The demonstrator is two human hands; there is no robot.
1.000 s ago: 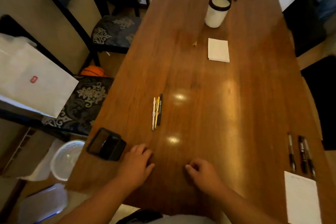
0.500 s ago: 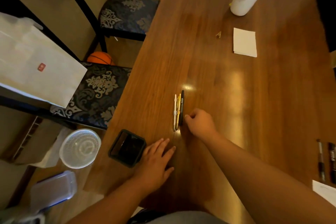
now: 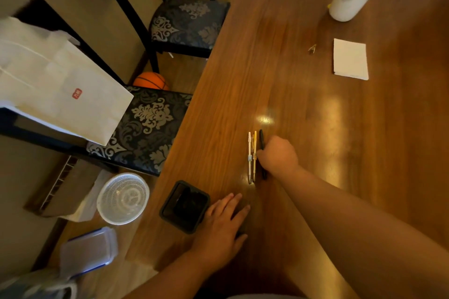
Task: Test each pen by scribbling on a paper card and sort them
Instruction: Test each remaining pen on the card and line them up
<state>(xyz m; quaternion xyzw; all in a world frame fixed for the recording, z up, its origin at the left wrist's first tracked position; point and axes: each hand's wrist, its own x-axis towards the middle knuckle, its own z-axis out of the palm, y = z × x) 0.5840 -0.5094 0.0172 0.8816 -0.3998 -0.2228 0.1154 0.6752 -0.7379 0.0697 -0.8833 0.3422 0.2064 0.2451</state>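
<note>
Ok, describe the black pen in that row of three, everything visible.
The black pen is slim, dark all over and looks like plastic. It lies flat on the wooden table, rightmost of three parallel pens, beside the yellow pen, with the white pen beyond. The right hand covers its middle, fingers curled onto it, so only both ends show. It is not yet lifted. Cap and markings cannot be made out.
</note>
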